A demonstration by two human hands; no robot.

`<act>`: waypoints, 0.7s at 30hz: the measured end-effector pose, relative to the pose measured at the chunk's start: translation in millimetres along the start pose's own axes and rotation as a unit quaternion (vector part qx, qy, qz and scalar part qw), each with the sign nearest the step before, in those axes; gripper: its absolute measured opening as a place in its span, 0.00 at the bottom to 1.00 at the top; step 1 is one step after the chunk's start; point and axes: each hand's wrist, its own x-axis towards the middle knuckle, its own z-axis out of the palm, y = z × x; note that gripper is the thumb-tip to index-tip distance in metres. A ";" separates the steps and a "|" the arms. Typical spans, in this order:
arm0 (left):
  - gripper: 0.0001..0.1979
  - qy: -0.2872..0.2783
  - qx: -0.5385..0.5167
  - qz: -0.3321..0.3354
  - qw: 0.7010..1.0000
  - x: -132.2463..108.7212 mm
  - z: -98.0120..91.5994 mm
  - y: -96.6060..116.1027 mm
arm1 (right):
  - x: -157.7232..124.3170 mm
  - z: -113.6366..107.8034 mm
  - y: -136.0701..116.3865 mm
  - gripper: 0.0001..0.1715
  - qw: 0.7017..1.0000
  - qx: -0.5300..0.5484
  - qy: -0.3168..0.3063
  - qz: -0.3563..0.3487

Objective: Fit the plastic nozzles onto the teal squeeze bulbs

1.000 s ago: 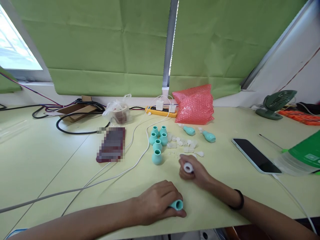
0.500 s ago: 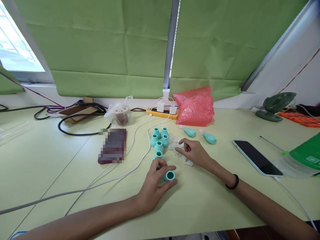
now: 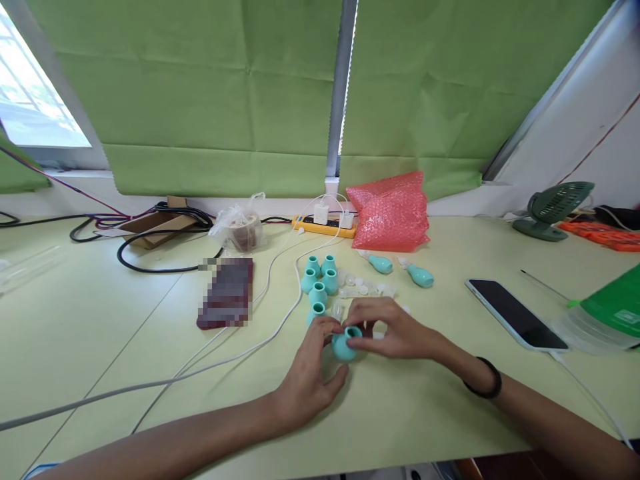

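A teal rubber bulb with an open neck is between my hands, low over the table. My right hand pinches it by the neck, thumb in front and fingers behind. On the bulb's left is my left hand, its thumb apart and its fingertips beside or touching the bulb. Just beyond, several matching teal bulbs stand upright in a cluster, necks up. Small clear plastic parts lie scattered to their right, some hidden by my right hand. Farther back lie two teal bulbs with clear tips attached.
A pink bubble-wrap bag and an orange power strip are at the back. White cables cross the left side, near a dark red phone. On the right are another phone, a green-labelled container and a fan.
My right hand has come down and left from the clear parts to grip the bulb. My left thumb has moved off the bulb, which now sits more upright.
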 end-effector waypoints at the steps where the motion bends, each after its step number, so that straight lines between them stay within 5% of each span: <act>1: 0.23 0.003 0.010 0.001 1.000 -0.4 -0.1 0.5 | 4.0 -7.0 6.2 0.10 1.000 -0.007 0.027 0.009; 5: 0.25 0.019 0.042 -0.001 0.999 -2.1 -1.6 3.3 | 28.9 -39.9 44.2 0.13 0.978 -0.055 0.167 0.108; 8: 0.19 -0.036 0.077 0.014 0.996 -2.6 -3.3 5.6 | 52.4 -54.3 82.3 0.16 0.941 -0.157 0.218 0.204; 14: 0.17 -0.110 0.131 0.007 0.985 -2.7 -5.3 9.6 | 80.6 -46.6 135.6 0.13 0.939 -0.210 0.156 0.223; 21: 0.19 -0.275 0.247 0.136 0.919 -4.0 -6.5 19.9 | 63.8 -65.6 140.3 0.22 0.907 -0.293 0.137 0.269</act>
